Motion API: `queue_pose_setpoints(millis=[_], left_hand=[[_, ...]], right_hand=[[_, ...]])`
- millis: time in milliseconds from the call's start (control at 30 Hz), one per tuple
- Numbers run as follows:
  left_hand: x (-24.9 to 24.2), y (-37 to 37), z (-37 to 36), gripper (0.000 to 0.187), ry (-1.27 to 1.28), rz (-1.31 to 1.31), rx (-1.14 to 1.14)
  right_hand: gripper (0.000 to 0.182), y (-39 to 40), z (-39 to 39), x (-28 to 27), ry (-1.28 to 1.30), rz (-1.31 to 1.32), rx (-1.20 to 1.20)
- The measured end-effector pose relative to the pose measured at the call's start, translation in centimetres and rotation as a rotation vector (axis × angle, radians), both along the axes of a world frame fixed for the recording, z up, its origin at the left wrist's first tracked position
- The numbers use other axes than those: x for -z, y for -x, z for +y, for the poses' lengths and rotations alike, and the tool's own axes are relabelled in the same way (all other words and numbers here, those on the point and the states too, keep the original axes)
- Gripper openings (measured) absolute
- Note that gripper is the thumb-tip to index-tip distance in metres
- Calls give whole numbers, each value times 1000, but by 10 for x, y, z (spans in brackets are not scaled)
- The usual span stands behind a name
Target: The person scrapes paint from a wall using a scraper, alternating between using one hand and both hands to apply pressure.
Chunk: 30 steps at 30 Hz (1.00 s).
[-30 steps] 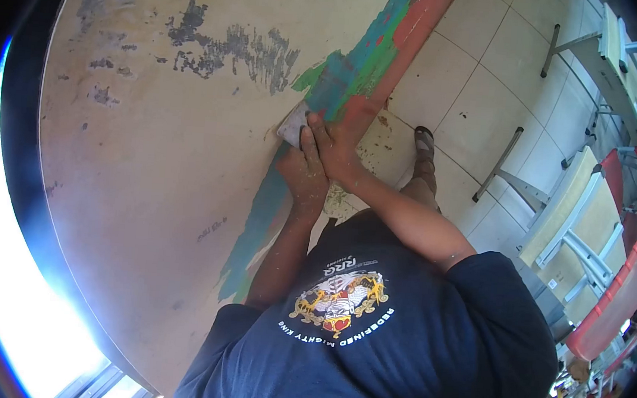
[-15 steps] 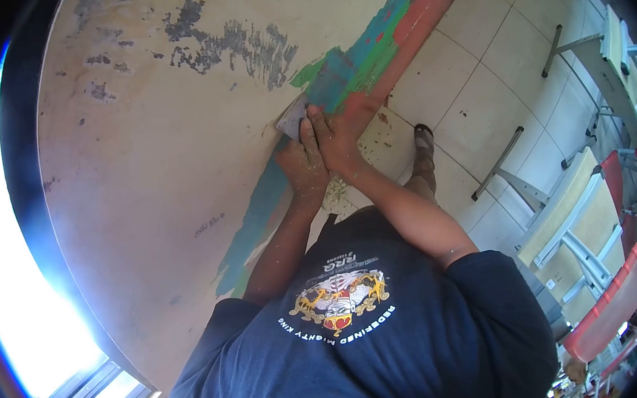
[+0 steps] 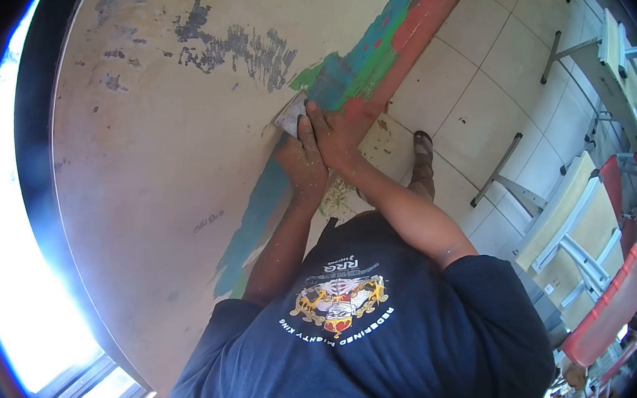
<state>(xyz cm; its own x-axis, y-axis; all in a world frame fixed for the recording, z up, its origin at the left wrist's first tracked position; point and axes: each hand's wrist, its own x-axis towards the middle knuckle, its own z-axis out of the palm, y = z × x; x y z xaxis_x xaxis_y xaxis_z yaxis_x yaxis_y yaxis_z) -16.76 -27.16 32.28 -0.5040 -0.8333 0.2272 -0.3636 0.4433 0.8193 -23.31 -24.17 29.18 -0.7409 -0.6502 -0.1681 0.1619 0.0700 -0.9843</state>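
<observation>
A flat grey metal scraper (image 3: 289,117) is pressed against the beige wall (image 3: 166,135), at the edge of a band of teal, green and red paint (image 3: 343,77). My left hand (image 3: 302,164) is closed around its lower part, so the handle, if there is one, is hidden. Over it lies my right hand (image 3: 332,136), with its fingers bent onto the scraper from the right. Teal paint (image 3: 245,227) runs down the wall beneath both hands. Light specks stick to the hands and forearms.
Paint flakes (image 3: 337,199) lie on the tiled floor (image 3: 468,106) beside the wall. To the right stand chairs with red seats (image 3: 605,308), beige panels (image 3: 571,226) and metal legs (image 3: 497,168). Dark scuffs (image 3: 244,51) mark the upper wall. A bright window (image 3: 11,250) is at left.
The view has shifted slightly, so the wall edge appears farther right. Both hands stay together on the scraper, almost in the same place; the blade shows a little more clearly.
</observation>
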Motion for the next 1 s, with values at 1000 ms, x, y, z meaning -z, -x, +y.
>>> queue_pose_setpoints(millis=[1000], left_hand=[[-22, -9, -5, 43, -248, -73, 44]], right_hand=[[61, 20, 17, -18, -7, -41, -202]])
